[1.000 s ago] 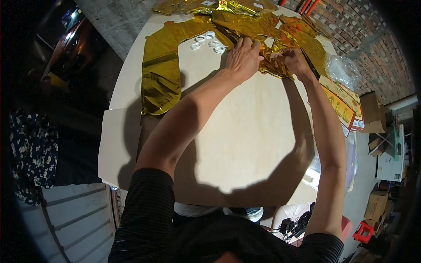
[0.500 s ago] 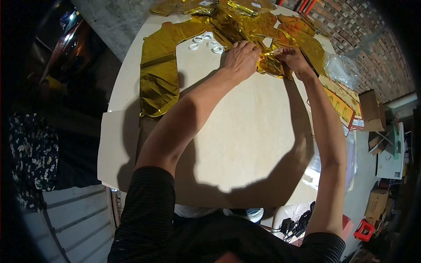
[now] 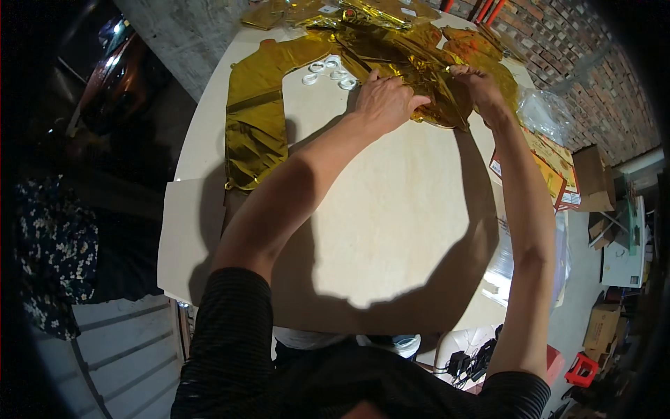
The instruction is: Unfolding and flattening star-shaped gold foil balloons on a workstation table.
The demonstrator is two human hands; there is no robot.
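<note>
Shiny gold foil balloons, flat and uninflated, cover the far part of the pale table. My left hand (image 3: 385,103) lies at the near edge of the crumpled gold foil balloon (image 3: 436,94), fingers stretched out and thumb sticking out to the right. To its right, my right hand (image 3: 481,91) is closed, pinching that balloon's foil by its upper right part. A curved gold foil balloon (image 3: 256,115) lies flat to the left. Several small white ribbon coils (image 3: 328,70) sit between it and my left hand.
Clear plastic wrapping (image 3: 544,112) and orange printed packages (image 3: 551,164) lie along the table's right edge. A cardboard box (image 3: 593,178) stands beyond them. More folded gold foil (image 3: 377,15) lies at the back, before a brick wall (image 3: 565,52). Black cables (image 3: 471,363) rest below the near edge.
My right hand has moved slightly up and right, drawing the foil out flatter. My left thumb now sticks out from the fingers, and the gap in the foil between my hands has gone.
</note>
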